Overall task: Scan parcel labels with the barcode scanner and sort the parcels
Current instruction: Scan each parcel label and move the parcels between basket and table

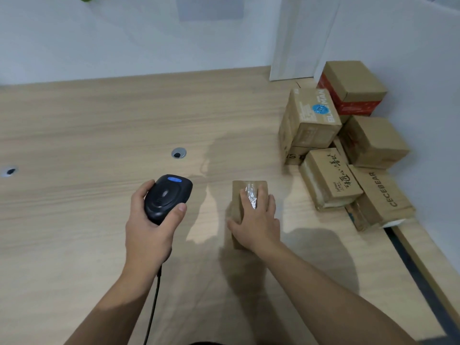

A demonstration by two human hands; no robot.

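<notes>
A black barcode scanner point(167, 196) with a blue button on top is gripped by my left hand point(149, 227); its cable runs down past my wrist. To its right a small brown cardboard parcel point(245, 189) with clear tape on top lies on the wooden table point(87, 135). My right hand point(256, 220) lies over the parcel, thumb on its left side and fingers curled over the top. No label shows on the parcel's visible faces.
Several cardboard boxes point(348, 145) are piled at the table's right side against the white wall. Two cable grommets point(178, 153) sit in the tabletop, one in the middle and one at the far left. The table's right edge has a dark gap.
</notes>
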